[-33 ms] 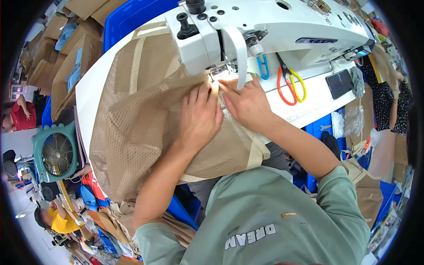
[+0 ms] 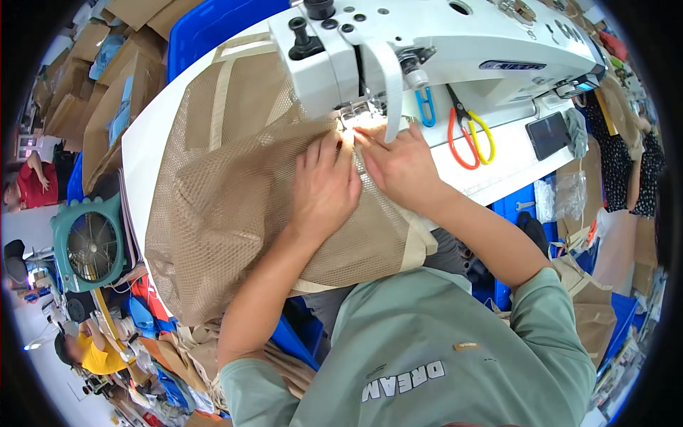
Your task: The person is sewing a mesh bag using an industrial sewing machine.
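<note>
Pressing flat, the left hand (image 2: 324,186) lies fingers together on one tan mesh fabric (image 2: 228,206), just before the needle of one white sewing machine (image 2: 441,43). Right hand (image 2: 398,167), fingers extended and close together, holds the fabric edge down beside it. On the table (image 2: 498,174): one scissors (image 2: 466,132), one blue snips (image 2: 425,107), one phone (image 2: 548,135).

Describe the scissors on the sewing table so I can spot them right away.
Start at the white sewing machine. On the white table below its arm, right of the right hand, lie the scissors. One handle loop is orange, one yellow; the nearby snips are blue.
</note>
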Action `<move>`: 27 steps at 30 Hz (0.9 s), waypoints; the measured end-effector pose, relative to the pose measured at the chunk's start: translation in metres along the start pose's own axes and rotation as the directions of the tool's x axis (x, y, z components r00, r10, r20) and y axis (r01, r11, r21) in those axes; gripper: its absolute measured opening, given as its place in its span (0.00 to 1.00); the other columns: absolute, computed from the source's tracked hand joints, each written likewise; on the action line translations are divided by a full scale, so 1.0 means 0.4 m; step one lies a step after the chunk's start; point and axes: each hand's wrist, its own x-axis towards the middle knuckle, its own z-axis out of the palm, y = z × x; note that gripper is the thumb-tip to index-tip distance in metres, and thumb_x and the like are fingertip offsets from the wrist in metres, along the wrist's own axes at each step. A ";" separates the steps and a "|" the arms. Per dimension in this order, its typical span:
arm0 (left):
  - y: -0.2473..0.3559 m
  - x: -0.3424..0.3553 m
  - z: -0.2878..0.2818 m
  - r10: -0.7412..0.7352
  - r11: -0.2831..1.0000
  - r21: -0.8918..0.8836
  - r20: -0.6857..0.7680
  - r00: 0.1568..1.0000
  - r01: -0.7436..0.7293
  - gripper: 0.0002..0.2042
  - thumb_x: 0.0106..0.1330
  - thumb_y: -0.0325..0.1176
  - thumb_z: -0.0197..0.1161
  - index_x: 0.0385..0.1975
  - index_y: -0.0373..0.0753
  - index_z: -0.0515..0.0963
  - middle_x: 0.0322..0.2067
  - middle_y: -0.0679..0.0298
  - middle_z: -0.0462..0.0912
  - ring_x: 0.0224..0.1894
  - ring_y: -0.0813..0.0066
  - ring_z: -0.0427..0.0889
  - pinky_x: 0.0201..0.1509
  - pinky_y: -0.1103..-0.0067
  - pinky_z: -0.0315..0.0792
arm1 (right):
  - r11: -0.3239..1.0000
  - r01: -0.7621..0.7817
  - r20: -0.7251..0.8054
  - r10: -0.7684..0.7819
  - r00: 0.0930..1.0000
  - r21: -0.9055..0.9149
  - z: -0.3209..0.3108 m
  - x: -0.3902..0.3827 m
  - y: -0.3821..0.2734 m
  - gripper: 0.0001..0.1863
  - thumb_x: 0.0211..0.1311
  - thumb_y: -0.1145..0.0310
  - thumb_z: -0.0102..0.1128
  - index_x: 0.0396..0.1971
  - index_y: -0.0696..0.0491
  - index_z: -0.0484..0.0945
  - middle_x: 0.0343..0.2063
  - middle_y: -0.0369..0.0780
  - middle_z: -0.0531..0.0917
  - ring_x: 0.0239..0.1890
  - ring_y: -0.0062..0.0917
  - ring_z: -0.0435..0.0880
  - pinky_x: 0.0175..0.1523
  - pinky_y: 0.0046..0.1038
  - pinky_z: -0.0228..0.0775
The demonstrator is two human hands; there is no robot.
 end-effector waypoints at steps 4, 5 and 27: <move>0.010 -0.007 0.017 -0.037 0.999 -0.014 -0.037 0.999 0.036 0.23 0.67 0.31 0.64 0.63 0.34 0.76 0.60 0.52 0.75 0.62 0.49 0.75 0.62 0.57 0.70 | 0.999 0.024 -0.057 -0.022 0.998 0.033 0.000 0.000 0.004 0.20 0.64 0.70 0.65 0.56 0.51 0.87 0.50 0.33 0.88 0.41 0.33 0.84 0.55 0.41 0.69; 0.006 -0.007 0.018 -0.018 1.000 -0.016 -0.039 0.999 0.017 0.24 0.67 0.31 0.64 0.63 0.34 0.75 0.60 0.52 0.75 0.62 0.50 0.75 0.62 0.57 0.70 | 0.999 0.009 -0.048 -0.007 0.999 0.043 0.001 0.000 0.004 0.15 0.65 0.70 0.65 0.50 0.54 0.87 0.49 0.37 0.89 0.45 0.36 0.84 0.59 0.42 0.69; -0.045 0.013 0.001 0.108 0.989 -0.094 -0.088 0.990 -0.116 0.18 0.66 0.31 0.66 0.55 0.35 0.81 0.57 0.50 0.79 0.59 0.50 0.79 0.60 0.59 0.74 | 0.995 -0.075 -0.081 0.080 0.993 0.064 0.008 0.014 0.011 0.16 0.67 0.65 0.64 0.49 0.58 0.86 0.33 0.46 0.87 0.53 0.48 0.82 0.63 0.48 0.66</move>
